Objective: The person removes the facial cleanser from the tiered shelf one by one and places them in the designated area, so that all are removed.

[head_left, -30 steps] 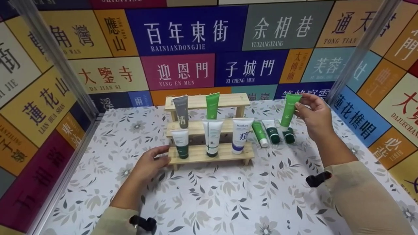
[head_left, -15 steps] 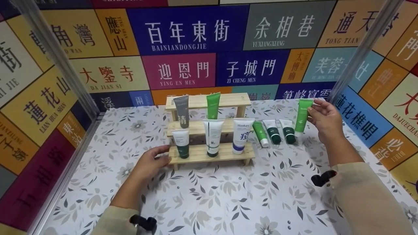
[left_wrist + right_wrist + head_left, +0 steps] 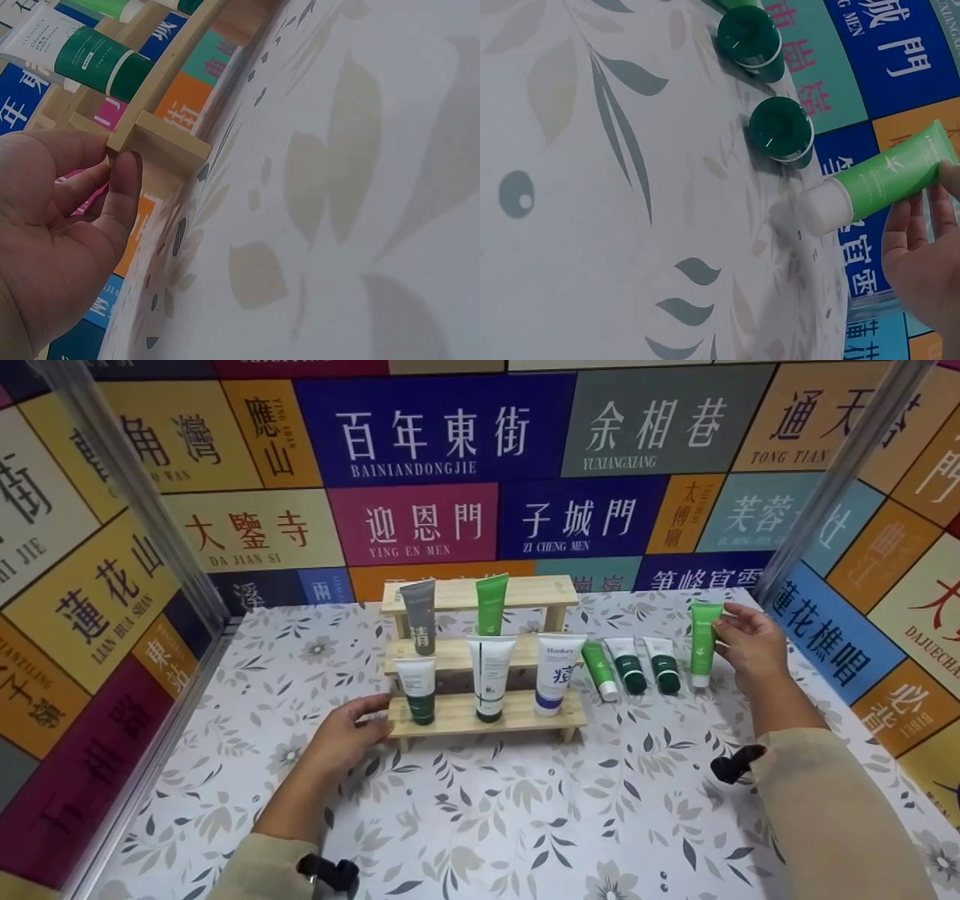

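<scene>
Pinching the light green plastic tube with the white cap near its flat crimped end, the right hand is holding it cap-down and nearly upright, well right of the three-step pale wooden stand; that grip is probably keeping the cap end free. Cannot tell if the cap is touching the white floral tablecloth. The left hand is pinching the left end of the stand's lowest step, likely steadying it. Just right of the stand, a second green tube with a white cap, a white tube with a dark green lower half and its matching twin are lying flat, caps toward the person, so presumably safe from toppling. On the stand's lowest step, a small white-and-dark-green tube, a tall white tube with a dark stripe and a white-and-blue tube are standing on their caps, apparently using them as bases. Behind, a grey tube is standing on the stand's middle step; a third green tube is showing only its upper part.
</scene>
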Demonstrator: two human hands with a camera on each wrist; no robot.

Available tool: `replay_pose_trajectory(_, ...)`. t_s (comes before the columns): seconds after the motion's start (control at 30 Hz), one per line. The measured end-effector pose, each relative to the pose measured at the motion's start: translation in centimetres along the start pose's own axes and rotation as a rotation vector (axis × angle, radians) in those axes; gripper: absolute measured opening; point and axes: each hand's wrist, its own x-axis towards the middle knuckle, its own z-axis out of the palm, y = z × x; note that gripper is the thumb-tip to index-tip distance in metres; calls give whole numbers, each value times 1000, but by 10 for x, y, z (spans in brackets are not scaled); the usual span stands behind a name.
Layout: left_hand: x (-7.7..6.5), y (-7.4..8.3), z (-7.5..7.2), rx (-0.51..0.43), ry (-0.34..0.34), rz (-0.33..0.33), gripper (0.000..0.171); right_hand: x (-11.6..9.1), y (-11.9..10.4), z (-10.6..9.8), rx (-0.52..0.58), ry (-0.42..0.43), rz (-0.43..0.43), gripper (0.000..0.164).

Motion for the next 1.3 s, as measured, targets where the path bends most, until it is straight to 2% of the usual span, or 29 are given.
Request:
replay_pose_trajectory(0.2, -1, 1, 0, -19, -7, -16, 52, 10, 7, 1, -31, 11, 26, 49)
replay_pose_trajectory(0.4, 0, 0, 0, -10, 5, -22, 51, 24, 15, 4, -94, 54, 6, 43)
replay_pose_trajectory(0.73, -1, -2, 1, -13, 5, 18, 52, 40, 34, 6, -308, 181, 79, 46)
replay_pose_trajectory(0.93, 0, -1, 0, -2, 11, 0, 52, 46, 41, 7, -462, 215, 129, 50)
replay_pose_trajectory(1.07, 0, -2, 1, 5, 16, 12, 51, 46, 42, 10, -432, 221, 177, 49)
replay_pose_trajectory(1.17, 0, -2, 1, 4, 20, 15, 51, 44, 42, 12, -394, 226, 181, 49)
replay_pose_trajectory(1.3, 1, -2, 1, 2, 22, 7, 50, 42, 40, 12, -453, 244, 171, 50)
